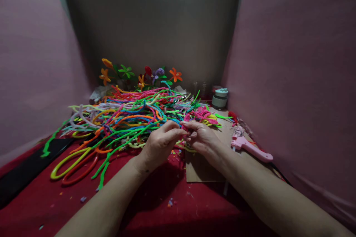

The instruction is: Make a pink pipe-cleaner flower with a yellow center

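On my feed, the left hand (160,140) and right hand (205,140) are bare, like both forearms (111,196); at seven o'clock a small dark mark (146,171) dots the left wrist (139,163).

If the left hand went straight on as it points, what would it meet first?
The left hand, which seems to pinch the pink piece, would probably meet the right hand first, though depth is unclear.

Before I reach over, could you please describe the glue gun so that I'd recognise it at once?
On the red cloth, find the cardboard to the right. The glue gun lies toward its right side. Its smooth pink handle and black cord set it apart from the fuzzy stems.
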Tool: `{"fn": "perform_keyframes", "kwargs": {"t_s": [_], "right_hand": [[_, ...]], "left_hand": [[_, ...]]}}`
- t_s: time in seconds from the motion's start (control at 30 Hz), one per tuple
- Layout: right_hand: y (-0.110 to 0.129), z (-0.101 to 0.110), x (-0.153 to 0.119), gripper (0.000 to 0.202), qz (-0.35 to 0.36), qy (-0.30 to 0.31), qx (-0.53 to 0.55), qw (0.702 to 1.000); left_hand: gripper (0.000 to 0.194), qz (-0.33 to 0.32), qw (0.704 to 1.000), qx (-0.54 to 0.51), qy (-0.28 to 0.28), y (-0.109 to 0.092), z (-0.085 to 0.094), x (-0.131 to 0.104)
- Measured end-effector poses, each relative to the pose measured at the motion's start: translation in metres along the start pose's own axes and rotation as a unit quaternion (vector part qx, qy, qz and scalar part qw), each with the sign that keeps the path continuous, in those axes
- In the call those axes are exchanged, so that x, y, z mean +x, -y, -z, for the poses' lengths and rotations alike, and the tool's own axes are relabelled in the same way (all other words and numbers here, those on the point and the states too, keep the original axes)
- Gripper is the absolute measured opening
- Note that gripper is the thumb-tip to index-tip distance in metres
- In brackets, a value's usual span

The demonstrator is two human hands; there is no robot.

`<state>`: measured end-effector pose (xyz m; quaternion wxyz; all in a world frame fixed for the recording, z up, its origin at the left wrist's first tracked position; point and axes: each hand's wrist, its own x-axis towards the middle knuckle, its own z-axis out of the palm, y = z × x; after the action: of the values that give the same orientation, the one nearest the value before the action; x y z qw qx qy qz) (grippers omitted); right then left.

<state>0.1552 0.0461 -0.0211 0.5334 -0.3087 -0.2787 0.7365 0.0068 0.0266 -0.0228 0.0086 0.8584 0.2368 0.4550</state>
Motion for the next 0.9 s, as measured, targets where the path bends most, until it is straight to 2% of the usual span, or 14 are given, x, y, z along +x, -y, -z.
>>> {"fn": "perform_keyframes", "kwargs": {"t_s": [0.13, 0.27, 0.43, 0.53, 0.6, 0.63, 0.7, 0.8, 0.9], "right_hand": [[-0.003, 0.001, 0.0, 0.007, -0.024, 0.015, 0.002, 1.0], [-0.006, 0.001, -0.001, 0.004, -0.027, 0.036, -0.003, 0.999], [-0.004, -0.002, -0.008, 0.006, -0.035, 0.046, -0.022, 0.998], [-0.003, -0.004, -0.012, 0.009, -0.024, 0.043, -0.032, 0.998], [-0.003, -0.006, -0.015, 0.011, -0.008, 0.038, -0.042, 0.998], [-0.004, -0.007, -0.015, 0.011, 0.001, 0.037, -0.052, 0.998], [-0.005, -0.007, -0.016, 0.01, 0.023, 0.039, -0.077, 0.996], [-0.008, -0.004, -0.013, 0.006, 0.045, 0.063, -0.113, 0.991], [-0.01, 0.0, -0.009, 0.007, 0.057, 0.075, -0.133, 0.987]], "left_hand": [[0.019, -0.024, 1.0, -0.002, -0.011, -0.005, 0.0, 0.002], [0.019, 0.026, 0.996, -0.088, 0.022, -0.008, 0.006, 0.005], [0.015, 0.178, 0.964, -0.196, 0.015, -0.01, 0.012, 0.008], [0.019, 0.299, 0.921, -0.248, -0.036, -0.013, 0.013, 0.01], [0.014, 0.343, 0.903, -0.25, -0.068, -0.015, 0.015, 0.012], [0.009, 0.344, 0.907, -0.232, -0.075, -0.015, 0.016, 0.013], [0.007, 0.305, 0.937, -0.156, -0.062, -0.015, 0.019, 0.013], [0.01, 0.202, 0.979, -0.024, 0.016, -0.013, 0.024, 0.014], [0.012, 0.129, 0.988, 0.031, 0.085, -0.011, 0.027, 0.014]]}}
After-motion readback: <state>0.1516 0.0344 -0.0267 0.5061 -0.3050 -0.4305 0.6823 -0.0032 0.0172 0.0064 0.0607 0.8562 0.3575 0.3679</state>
